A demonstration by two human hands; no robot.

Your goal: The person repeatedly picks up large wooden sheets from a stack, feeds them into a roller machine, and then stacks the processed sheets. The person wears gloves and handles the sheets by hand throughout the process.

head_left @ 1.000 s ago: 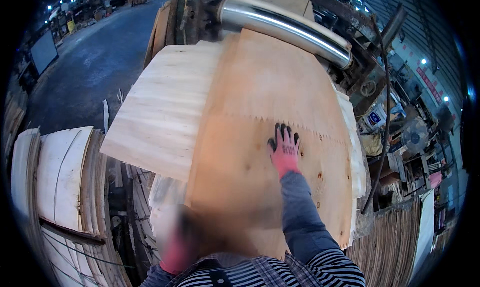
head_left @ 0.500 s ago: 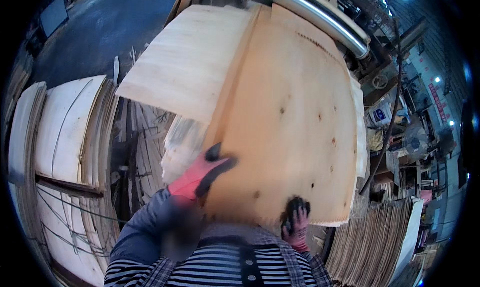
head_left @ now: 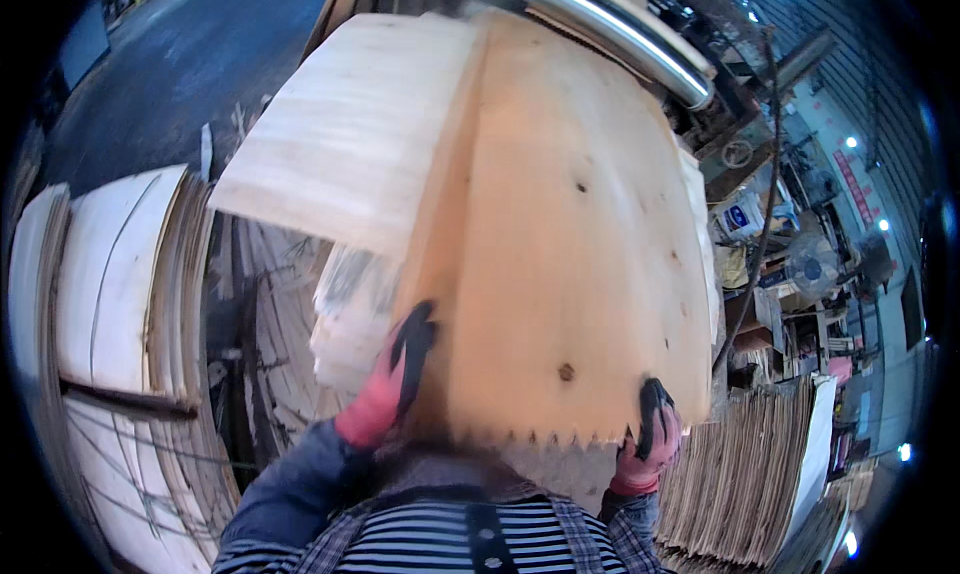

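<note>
The left hand (head_left: 392,379) and the right hand (head_left: 648,436), both in red and black gloves, are closed on the near corners of a big thin wood sheet (head_left: 560,244). The sheet is held up in front, above a paler sheet (head_left: 350,134). A white tub with a blue label (head_left: 740,217) is seen far to the right.

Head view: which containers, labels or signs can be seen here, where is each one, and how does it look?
White bucket: right of the veneer sheet, round, carrying a dark blue label.
Red wall signs: far right on the grey wall, a slanted row of small red shapes, too small to make out.
No screens show.
</note>
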